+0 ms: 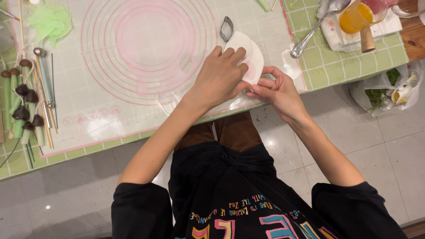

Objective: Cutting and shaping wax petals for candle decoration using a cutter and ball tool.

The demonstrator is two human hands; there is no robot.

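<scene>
right at the near edge of the pale silicone mat lies a thin white sheet of paste, rounded on its far side, with a faint pink patch where the fingers meet it. the left hand presses down flat on the sheet, fingers together and extended. the right hand pinches the sheet's near right edge between thumb and fingertips. just beyond the sheet sits a small grey leaf-shaped cutter. pink concentric rings mark the mat. farther right, on the green checked table, a metal spoon lies near a cup of orange liquid. at far left, brown-capped mushroom shapes rest beside slim modelling tools.
</scene>
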